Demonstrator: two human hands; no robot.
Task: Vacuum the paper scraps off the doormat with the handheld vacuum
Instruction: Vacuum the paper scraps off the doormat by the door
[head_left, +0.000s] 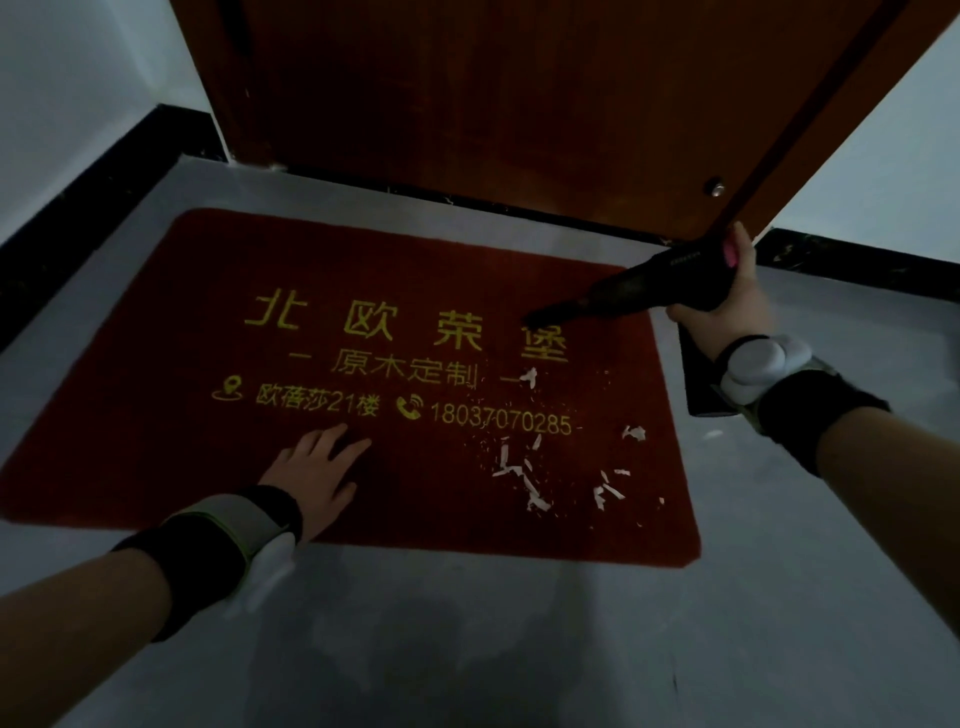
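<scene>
A red doormat (208, 291) with yellow lettering lies on the grey floor in front of a door. White paper scraps (530, 473) are scattered over its lower right part, with fine bits around them. My right hand (727, 296) grips the body of a black handheld vacuum (639, 288). Its narrow nozzle points left and down, its tip at the mat's upper right lettering, above the scraps. My left hand (317, 473) rests flat on the mat's lower middle, fingers spread, left of the scraps.
A brown wooden door (467, 104) stands just behind the mat, its frame (810, 130) slanting down at the right. Dark skirting (78, 208) lines the white walls on both sides. A dark flat object (701, 384) lies on the floor by my right wrist. Grey floor (519, 649) spreads in front.
</scene>
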